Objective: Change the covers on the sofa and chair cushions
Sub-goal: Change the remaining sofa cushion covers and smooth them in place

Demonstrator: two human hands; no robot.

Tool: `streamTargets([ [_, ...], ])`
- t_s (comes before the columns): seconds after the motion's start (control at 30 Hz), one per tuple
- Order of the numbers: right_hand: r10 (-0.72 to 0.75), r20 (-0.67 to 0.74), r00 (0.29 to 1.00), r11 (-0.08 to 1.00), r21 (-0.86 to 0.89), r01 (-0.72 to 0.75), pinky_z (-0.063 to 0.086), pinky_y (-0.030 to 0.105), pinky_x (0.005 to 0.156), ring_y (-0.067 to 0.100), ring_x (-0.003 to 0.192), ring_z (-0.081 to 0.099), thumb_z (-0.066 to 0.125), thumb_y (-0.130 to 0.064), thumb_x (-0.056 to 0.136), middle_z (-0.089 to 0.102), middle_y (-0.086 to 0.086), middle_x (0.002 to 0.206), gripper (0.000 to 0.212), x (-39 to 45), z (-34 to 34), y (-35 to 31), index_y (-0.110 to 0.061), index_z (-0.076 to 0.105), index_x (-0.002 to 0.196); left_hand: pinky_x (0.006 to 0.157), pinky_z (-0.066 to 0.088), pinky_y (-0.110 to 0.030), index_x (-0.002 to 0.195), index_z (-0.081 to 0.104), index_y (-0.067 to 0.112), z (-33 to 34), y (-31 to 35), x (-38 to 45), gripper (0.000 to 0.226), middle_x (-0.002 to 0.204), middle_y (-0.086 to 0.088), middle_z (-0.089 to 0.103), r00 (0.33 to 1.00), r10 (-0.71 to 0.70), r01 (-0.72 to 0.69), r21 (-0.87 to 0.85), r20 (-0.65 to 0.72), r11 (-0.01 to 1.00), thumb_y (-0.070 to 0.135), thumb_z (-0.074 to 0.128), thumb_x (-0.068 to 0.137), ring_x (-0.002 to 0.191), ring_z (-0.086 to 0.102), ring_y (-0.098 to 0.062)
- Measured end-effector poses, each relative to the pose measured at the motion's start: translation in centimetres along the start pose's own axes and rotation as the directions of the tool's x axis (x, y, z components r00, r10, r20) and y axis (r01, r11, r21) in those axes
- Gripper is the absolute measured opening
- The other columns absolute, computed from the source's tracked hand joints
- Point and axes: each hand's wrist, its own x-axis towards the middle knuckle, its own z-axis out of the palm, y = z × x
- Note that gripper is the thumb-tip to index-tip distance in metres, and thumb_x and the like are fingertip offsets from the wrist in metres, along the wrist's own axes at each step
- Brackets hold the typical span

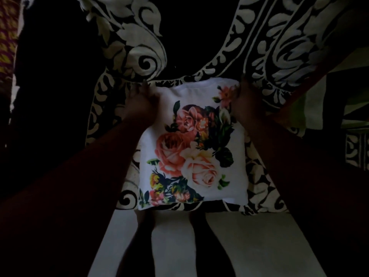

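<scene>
A white cushion point(191, 140) with a print of pink and peach roses lies flat on a seat draped in a black-and-white patterned cloth point(127, 41). My left hand point(141, 100) rests on the cushion's far left corner, fingers reaching past the edge. At the far right corner lies my right hand point(246, 100), along the cushion's side. The dim light hides how the fingers of either hand curl. Both forearms stretch forward from the bottom corners of the view.
The patterned cloth covers the seat and its back. Pale floor point(259, 246) shows below the seat's front edge, with my two legs standing on it. A red-and-yellow patterned fabric point(7, 37) hangs at the far left. The room is dark.
</scene>
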Motion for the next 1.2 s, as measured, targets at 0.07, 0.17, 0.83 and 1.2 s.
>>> streamTargets([
  [0.07, 0.067, 0.03, 0.997, 0.997, 0.043, -0.068, 0.037, 0.04, 0.112, 0.037, 0.135, 0.047, 0.035, -0.039, 0.102, 0.052, 0.023, 0.144, 0.058, 1.0, -0.3, 1.1, 0.0, 0.05, 0.143, 0.117, 0.031, -0.057, 0.157, 0.033, 0.015, 0.3, -1.2, 0.9, 0.092, 0.161, -0.021, 0.031, 0.995, -0.094, 0.091, -0.074, -0.034, 0.993, 0.073, 0.017, 0.088, 0.146, 0.033, -0.043],
  [0.17, 0.197, 0.086, 0.977, 0.966, 0.155, -0.209, 0.049, 0.038, 0.095, 0.033, 0.112, 0.062, 0.053, -0.029, 0.103, 0.067, 0.019, 0.118, 0.04, 2.2, -0.9, 1.7, 0.007, 0.067, 0.115, 0.109, 0.042, -0.056, 0.15, 0.044, 0.014, -0.1, -0.6, 0.7, 0.073, 0.147, -0.022, 0.049, 0.985, -0.161, 0.148, -0.19, -0.055, 0.971, 0.061, 0.046, 0.094, 0.133, 0.05, -0.044],
  [0.83, 0.145, -0.078, 0.986, 0.94, 0.323, -0.112, 0.045, 0.028, 0.075, 0.022, 0.093, 0.058, 0.066, -0.032, 0.094, 0.061, 0.014, 0.108, 0.045, 2.0, -1.1, 2.5, 0.007, 0.06, 0.116, 0.102, 0.045, -0.041, 0.136, 0.048, 0.007, -0.6, -0.2, 1.3, 0.06, 0.138, -0.015, 0.056, 0.939, -0.275, 0.162, -0.44, -0.205, 0.883, 0.048, 0.06, 0.094, 0.128, 0.054, -0.035],
  [1.2, 0.276, 0.104, 0.956, 0.834, 0.469, -0.292, 0.028, 0.015, 0.101, 0.025, 0.142, 0.039, 0.068, -0.063, 0.083, 0.039, 0.008, 0.158, 0.098, -11.0, 1.5, 0.3, -0.019, 0.024, 0.159, 0.104, 0.051, -0.046, 0.133, 0.056, 0.029, 4.5, -0.3, -10.7, 0.098, 0.13, 0.004, 0.067, 0.95, -0.311, 0.221, -0.754, 0.022, 0.618, 0.09, 0.071, 0.058, 0.12, 0.063, -0.017],
])
